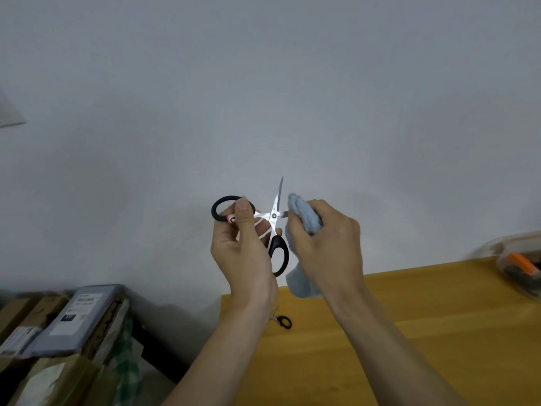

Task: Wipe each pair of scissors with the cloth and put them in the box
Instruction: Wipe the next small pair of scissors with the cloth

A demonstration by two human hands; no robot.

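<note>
My left hand (244, 253) holds black-handled scissors (276, 206) in the air in front of the wall, blades spread apart, thumb on the upper handle loop. One blade points up. The other blade runs right into a light blue cloth (304, 218) that my right hand (325, 244) grips around it. The cloth's loose end hangs below that hand. A second pair of scissors (282, 320) lies on the yellow table (409, 332), partly hidden behind my left wrist. A clear plastic box (518, 268) at the table's far right edge holds orange and dark items.
Left of the table, lower down, stand stacked cardboard boxes and a grey package (76, 320). A plain white wall fills the upper view. The table's left edge runs just below my left forearm.
</note>
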